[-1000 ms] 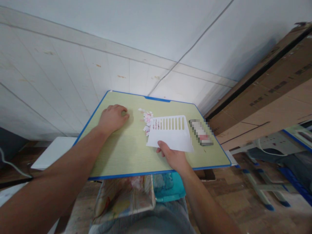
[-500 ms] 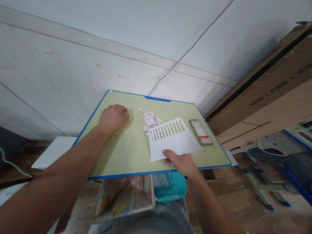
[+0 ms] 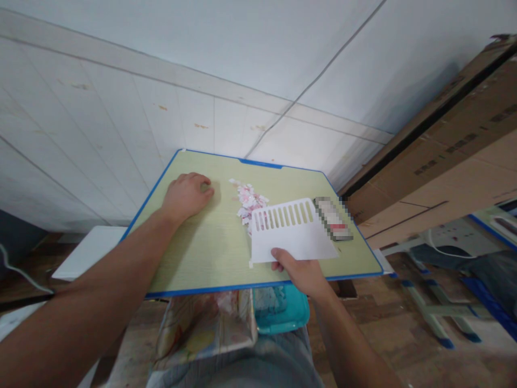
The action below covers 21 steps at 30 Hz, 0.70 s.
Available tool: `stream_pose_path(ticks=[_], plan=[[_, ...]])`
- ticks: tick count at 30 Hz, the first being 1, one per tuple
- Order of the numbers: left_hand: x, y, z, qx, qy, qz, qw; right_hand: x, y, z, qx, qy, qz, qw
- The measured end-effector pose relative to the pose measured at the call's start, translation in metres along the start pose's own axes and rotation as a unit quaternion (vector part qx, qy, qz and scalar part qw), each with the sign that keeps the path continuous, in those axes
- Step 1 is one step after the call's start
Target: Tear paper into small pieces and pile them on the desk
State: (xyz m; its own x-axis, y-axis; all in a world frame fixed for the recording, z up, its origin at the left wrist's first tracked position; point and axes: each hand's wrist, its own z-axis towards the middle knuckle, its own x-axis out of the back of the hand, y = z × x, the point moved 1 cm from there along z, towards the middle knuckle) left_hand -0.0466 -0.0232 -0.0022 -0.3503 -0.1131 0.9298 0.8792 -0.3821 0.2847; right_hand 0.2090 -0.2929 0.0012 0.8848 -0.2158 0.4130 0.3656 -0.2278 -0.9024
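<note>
My right hand (image 3: 299, 272) pinches the near edge of a white slotted sheet (image 3: 293, 242), thumb on top and fingers underneath. A row of long rounded slots runs along the sheet's far side. The sheet's left corner overlaps a heap of small pink and white scraps (image 3: 251, 202), some of them visible through the slots. Left of the heap, my left hand (image 3: 188, 195) rests on the yellow-green table (image 3: 202, 258), fingers loosely curved with a gap between thumb and forefinger. Nothing shows in it. A small white scrap (image 3: 251, 264) lies by the sheet's near left corner.
A phone-shaped object (image 3: 333, 218), blurred out, lies right of the sheet. Below the table's front edge are an open lined box (image 3: 210, 334) and a turquoise tub (image 3: 288, 318). Tall cardboard (image 3: 444, 161) stands at the right, and a white wall (image 3: 242, 70) is behind.
My right hand has turned the slotted sheet slightly clockwise, its slotted side shifting right. A small white scrap now shows by its near left corner. My left hand stays in place.
</note>
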Motion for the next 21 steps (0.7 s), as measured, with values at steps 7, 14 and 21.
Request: stream_pose_path(ticks=[7,14,21], plan=[[-0.001,-0.001,0.001,-0.002,0.002,0.002,1.0,0.009,-0.002,-0.005,0.013,-0.016,-0.009,1.0],[-0.002,-0.001,0.001,-0.006,0.005,0.004,1.0,0.021,0.01,-0.013,0.007,-0.02,0.003,1.0],[-0.004,-0.003,0.003,-0.013,0.007,0.016,1.0,0.032,0.022,-0.02,-0.016,-0.013,0.053,0.998]])
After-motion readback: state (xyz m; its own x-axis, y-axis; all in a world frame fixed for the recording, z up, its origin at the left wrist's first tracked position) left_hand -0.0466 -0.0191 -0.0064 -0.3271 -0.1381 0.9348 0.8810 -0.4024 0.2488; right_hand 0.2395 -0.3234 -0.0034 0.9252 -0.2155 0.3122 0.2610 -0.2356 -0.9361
